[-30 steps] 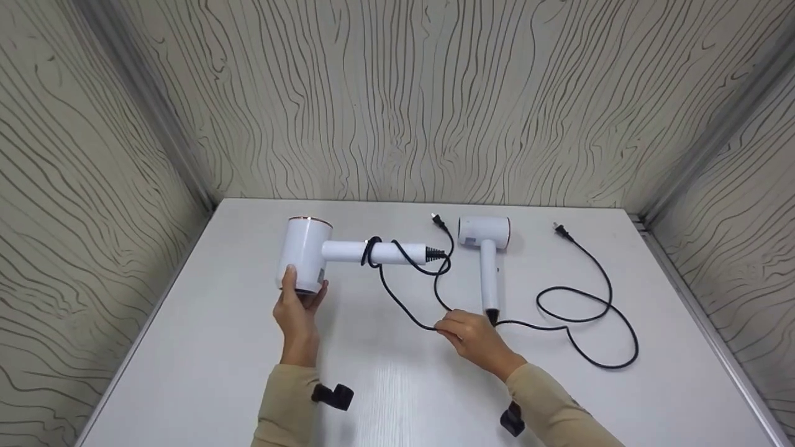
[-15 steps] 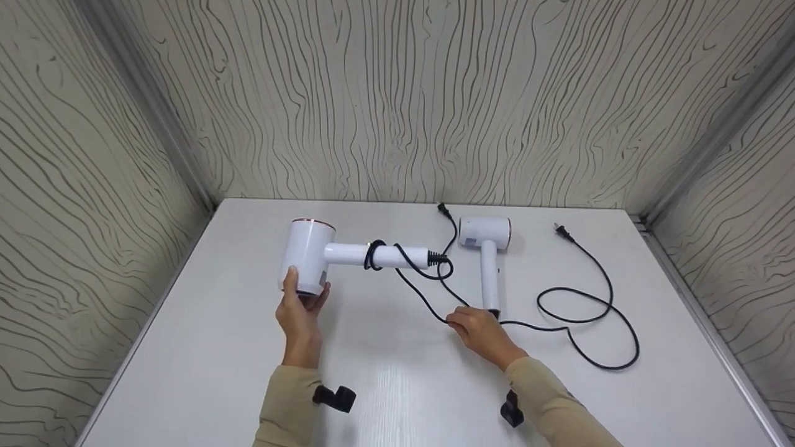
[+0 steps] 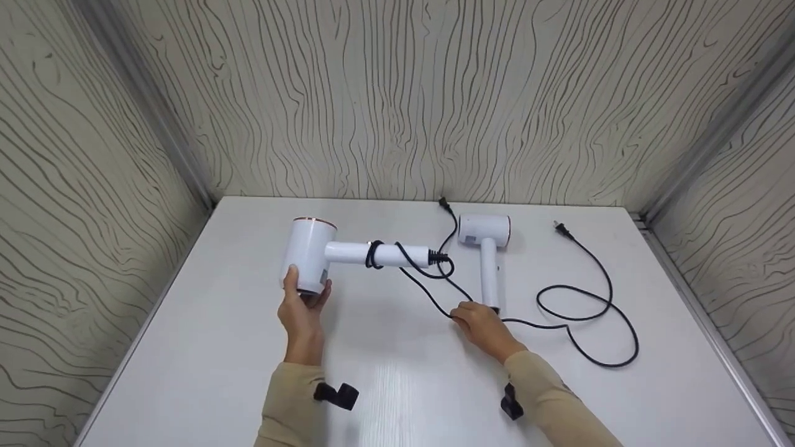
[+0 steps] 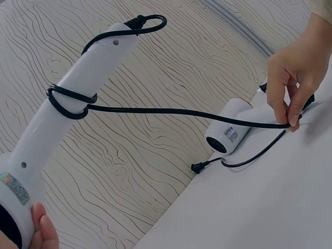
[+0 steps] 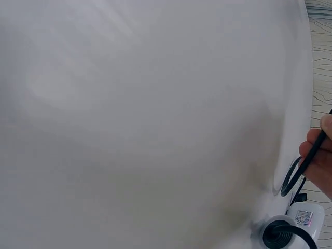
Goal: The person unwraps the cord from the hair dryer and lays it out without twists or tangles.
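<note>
My left hand (image 3: 303, 316) grips the barrel end of a white hair dryer (image 3: 310, 251), held sideways with its handle pointing right. Its black cord (image 4: 155, 110) loops round the handle, leaves it and runs taut to my right hand (image 3: 484, 326). Thumb and fingertips of that hand pinch the cord, as the left wrist view shows. Beyond the pinch, the cord's free end runs back to a two-pin plug (image 3: 443, 202) near the table's far edge. In the right wrist view, part of the right hand's fingers (image 5: 319, 150) shows with the cord across them.
A second white hair dryer (image 3: 486, 233) lies on the white table (image 3: 186, 372), its handle end right behind my right hand. Its black cord (image 3: 633, 335) curls across the table's right side to its plug (image 3: 563, 229). Wood-patterned panels (image 3: 397, 99) stand at the back and sides.
My right hand has moved right and slightly away from me, drawing the cord along. The cord's plug has shifted toward the back edge. The held dryer has moved slightly right.
</note>
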`<action>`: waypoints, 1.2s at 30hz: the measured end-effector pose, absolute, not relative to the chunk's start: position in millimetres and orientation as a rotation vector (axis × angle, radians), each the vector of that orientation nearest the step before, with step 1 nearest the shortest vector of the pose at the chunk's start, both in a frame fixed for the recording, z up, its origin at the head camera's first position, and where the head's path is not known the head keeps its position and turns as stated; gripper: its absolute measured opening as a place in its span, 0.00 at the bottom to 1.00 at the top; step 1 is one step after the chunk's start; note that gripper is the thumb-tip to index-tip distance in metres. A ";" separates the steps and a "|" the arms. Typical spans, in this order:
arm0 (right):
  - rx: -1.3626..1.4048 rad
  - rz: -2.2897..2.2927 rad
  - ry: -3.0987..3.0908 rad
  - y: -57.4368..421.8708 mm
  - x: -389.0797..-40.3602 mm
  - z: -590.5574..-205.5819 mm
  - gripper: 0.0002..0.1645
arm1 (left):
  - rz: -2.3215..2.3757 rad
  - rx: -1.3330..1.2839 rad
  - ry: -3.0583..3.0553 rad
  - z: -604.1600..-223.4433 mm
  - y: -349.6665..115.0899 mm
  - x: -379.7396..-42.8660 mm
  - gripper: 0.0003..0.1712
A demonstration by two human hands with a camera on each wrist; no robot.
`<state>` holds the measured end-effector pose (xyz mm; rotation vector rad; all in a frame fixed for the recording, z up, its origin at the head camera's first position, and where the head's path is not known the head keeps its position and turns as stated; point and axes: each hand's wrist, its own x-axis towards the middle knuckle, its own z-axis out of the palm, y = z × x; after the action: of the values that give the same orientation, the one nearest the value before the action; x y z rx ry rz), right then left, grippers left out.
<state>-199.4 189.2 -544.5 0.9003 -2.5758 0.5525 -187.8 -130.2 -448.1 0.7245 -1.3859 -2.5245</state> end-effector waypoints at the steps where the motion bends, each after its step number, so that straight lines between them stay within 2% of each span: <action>1: 0.891 0.552 -2.577 189.4 -200.0 -544.6 0.04 | -2.527 0.727 -1.386 -448.6 -130.2 -187.9 0.38; 17: 0.656 0.595 -2.770 177.5 -199.3 -543.6 0.05 | -2.531 0.678 -1.445 -449.1 -123.5 -186.5 0.38; 36: 0.751 0.625 -2.741 169.0 -194.9 -534.0 0.08 | -2.502 0.710 -1.472 -450.2 -120.7 -186.9 0.41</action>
<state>-194.9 169.0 -534.0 0.7513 -2.7413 0.6245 -186.9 -120.7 -450.2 0.7097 -1.4721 -2.5018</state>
